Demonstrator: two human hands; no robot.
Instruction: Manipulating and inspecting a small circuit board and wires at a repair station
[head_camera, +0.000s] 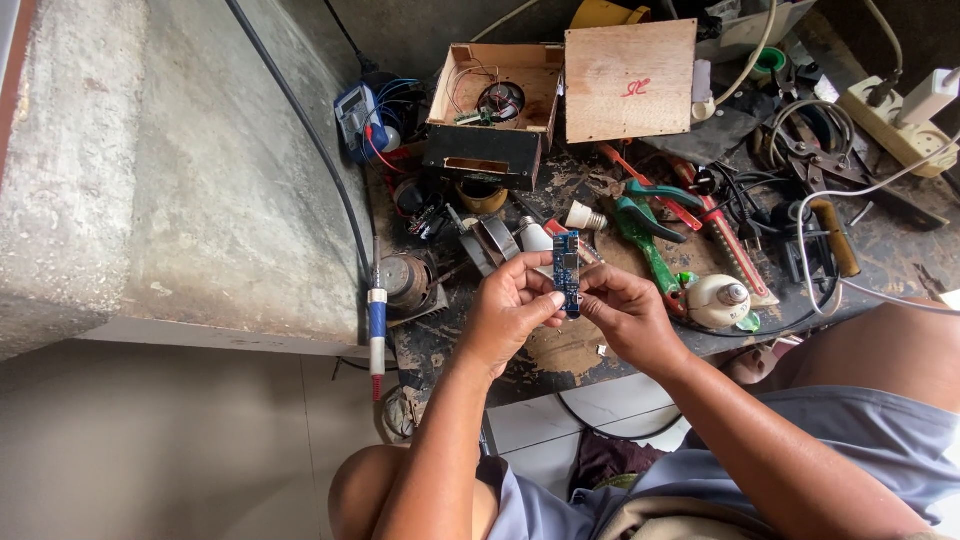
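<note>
Hands met above the near edge of a cluttered workbench (560, 350), both closed on one thing: a small blue circuit board (567, 272), held upright between them. The left hand (510, 310) pinched its lower left edge with thumb and fingertips; the right hand (625, 315) gripped the lower right edge, and its fingers hid part of the board's bottom end. The components on the board were too small to make out.

Behind the board, toward the far edge of the workbench, stood an open wooden box (495, 105) with wires and a round part inside, though its contents were dim. Just beside it, to the right, lay a plywood panel (630, 80) with a red scrawl. A blue multimeter (362, 120) sat at the far left corner, half buried in blue and red leads. Green-handled pliers (650, 235) and a red-handled tool (720, 235) lay to the right of the hands, near a white bulb base (718, 298) close to the near edge. A white power strip (900, 125) was cut off at the far right corner. A blue-and-white soldering iron (377, 325) hung over the left edge, and its tip could not be seen clearly. The person's knees and grey shorts filled the bottom of the view.
</note>
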